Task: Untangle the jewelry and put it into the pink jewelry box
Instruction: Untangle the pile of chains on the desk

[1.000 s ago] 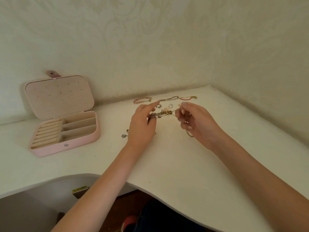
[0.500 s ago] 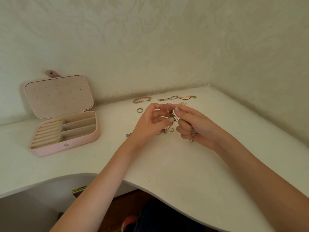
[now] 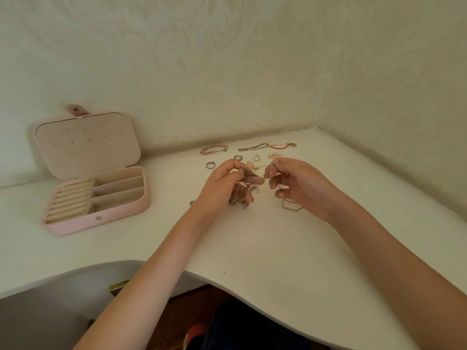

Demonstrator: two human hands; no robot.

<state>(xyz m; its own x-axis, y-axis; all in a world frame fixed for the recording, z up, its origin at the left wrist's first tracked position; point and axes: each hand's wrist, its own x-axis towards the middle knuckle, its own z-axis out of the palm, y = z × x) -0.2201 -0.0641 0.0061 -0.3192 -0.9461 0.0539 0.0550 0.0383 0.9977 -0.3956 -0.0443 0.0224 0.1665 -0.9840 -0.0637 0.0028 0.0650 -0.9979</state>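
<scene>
My left hand [image 3: 225, 184] pinches a tangled clump of chains [image 3: 240, 194] just above the white table [image 3: 252, 238]. My right hand [image 3: 295, 184] pinches a thin chain [image 3: 290, 207] whose loop hangs down onto the table beside the clump. The pink jewelry box [image 3: 101, 213] stands open at the left, its compartments showing nothing inside. Laid out behind my hands are a pink bead bracelet [image 3: 213, 149], a silver chain bracelet [image 3: 252, 147], a red cord bracelet [image 3: 283, 146], rings [image 3: 210, 164] and small gold earrings [image 3: 274, 155].
Walls meet in a corner at the back right. The table's front edge curves in towards me below my forearms. A small silver piece [image 3: 192, 202] lies left of my left wrist.
My hands have drawn apart and come slightly nearer me. The clump has stayed with my left hand, and a thin chain now trails from my right hand.
</scene>
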